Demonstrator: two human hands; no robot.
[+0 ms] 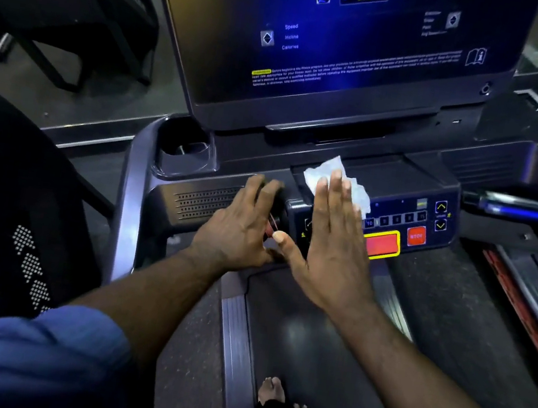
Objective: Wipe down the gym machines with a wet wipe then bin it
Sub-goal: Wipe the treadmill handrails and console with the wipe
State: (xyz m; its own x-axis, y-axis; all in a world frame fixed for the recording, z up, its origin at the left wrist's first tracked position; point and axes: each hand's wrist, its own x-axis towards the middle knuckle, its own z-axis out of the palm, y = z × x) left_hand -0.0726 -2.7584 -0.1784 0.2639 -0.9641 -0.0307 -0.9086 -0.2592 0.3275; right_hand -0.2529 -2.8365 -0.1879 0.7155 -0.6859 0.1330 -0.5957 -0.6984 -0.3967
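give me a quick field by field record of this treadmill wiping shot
place: treadmill console below a lit screen
right hand: flat, straight fingers pressing the wet wipe onto the console
wet wipe: white, crumpled, partly under the fingers
left hand: rests on the console by the speaker grille, nothing seen in it
stop button: red, right of the right hand, untouched
cup holder: console's left corner
bin: not in view

A gym: a treadmill console [339, 40] fills the upper frame, a red stop button [416, 236] and belt [309, 348] below, another machine [64, 2] upper left.
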